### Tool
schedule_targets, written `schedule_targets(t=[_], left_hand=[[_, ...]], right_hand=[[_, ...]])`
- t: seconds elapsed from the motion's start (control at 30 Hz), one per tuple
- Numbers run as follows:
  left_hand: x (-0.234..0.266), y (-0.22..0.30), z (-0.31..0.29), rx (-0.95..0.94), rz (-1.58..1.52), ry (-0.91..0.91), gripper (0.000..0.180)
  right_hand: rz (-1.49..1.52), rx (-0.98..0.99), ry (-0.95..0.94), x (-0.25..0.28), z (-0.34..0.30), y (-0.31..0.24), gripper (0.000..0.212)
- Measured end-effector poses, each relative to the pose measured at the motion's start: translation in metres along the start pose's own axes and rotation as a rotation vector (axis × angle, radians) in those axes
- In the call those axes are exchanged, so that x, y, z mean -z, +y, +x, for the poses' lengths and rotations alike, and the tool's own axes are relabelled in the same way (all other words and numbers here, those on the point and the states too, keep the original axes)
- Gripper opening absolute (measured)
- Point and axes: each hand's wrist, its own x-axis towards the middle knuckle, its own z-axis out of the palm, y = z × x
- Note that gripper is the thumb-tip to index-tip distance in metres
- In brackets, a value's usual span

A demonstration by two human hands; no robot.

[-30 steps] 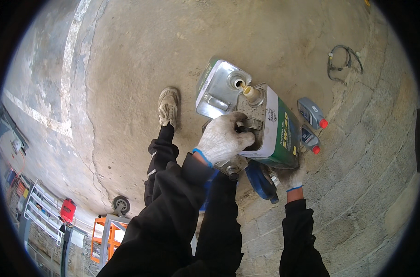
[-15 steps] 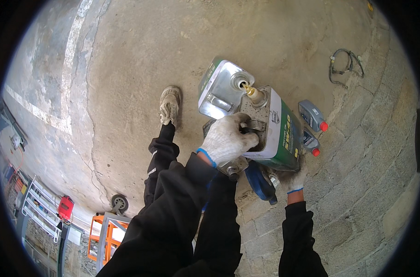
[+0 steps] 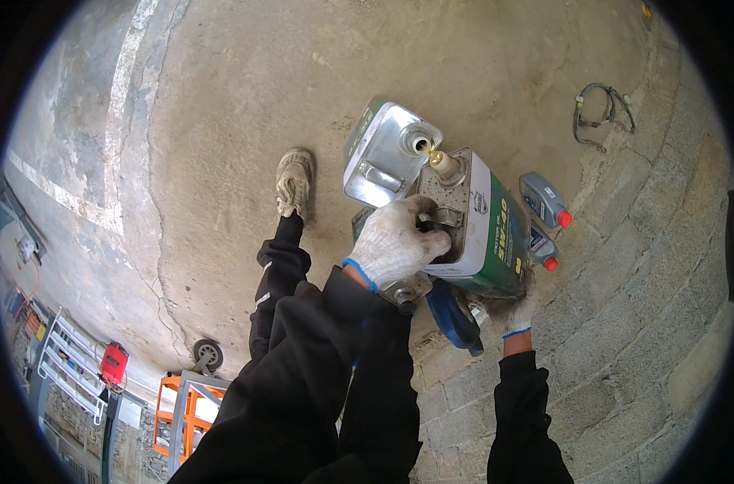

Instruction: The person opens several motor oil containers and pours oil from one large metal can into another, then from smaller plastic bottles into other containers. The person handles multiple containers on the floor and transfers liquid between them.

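Observation:
My left hand point(image 3: 395, 240), in a white knit glove with a blue cuff, is closed round the top handle of a green and white metal motor oil can point(image 3: 496, 234). My right hand point(image 3: 520, 313), gloved alike, holds this can by its lower end; its fingers are mostly hidden. The can is tilted, and its pale spout point(image 3: 441, 164) meets the mouth of a second oil can point(image 3: 377, 165), which has a shiny silver top and a folded handle. A thin stream of golden oil runs between spout and mouth.
Two grey bottles with red caps, one nearer point(image 3: 543, 246) and one farther point(image 3: 544, 199), lie right of the cans. A blue bottle point(image 3: 452, 315) is below them. A cable loop point(image 3: 601, 117) lies by the block wall point(image 3: 625, 323). My shoe point(image 3: 294, 181) is at left; an orange-framed cart point(image 3: 191, 411) stands lower left.
The oil stream at the spout looks thinner. Both hands keep their hold, and the cans barely shift in the picture.

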Motion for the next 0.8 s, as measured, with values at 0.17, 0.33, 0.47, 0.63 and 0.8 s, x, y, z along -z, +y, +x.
schedule_targets(t=[0.17, 0.33, 0.47, 0.63, 0.8], left_hand=[[0.001, 0.001, 0.001, 0.051, 0.024, -0.059, 0.051], [0.000, 0.005, -0.001, 0.038, -0.002, -0.033, 0.052], [0.000, 0.005, 0.000, 0.075, -0.020, -0.066, 0.054], [-0.002, 0.003, 0.000, 0.037, -0.031, -0.026, 0.052], [-0.004, -0.001, 0.001, 0.049, -0.011, -0.013, 0.052]], right_hand=[[-0.021, 0.006, -0.026, 0.004, 0.000, -0.001, 0.085], [-0.031, 0.001, -0.013, 0.005, -0.003, -0.002, 0.087], [0.003, 0.021, 0.044, 0.009, -0.001, -0.002, 0.089], [-0.043, 0.043, 0.037, 0.013, 0.002, -0.003, 0.090], [-0.035, 0.028, 0.014, 0.011, -0.001, -0.003, 0.090]])
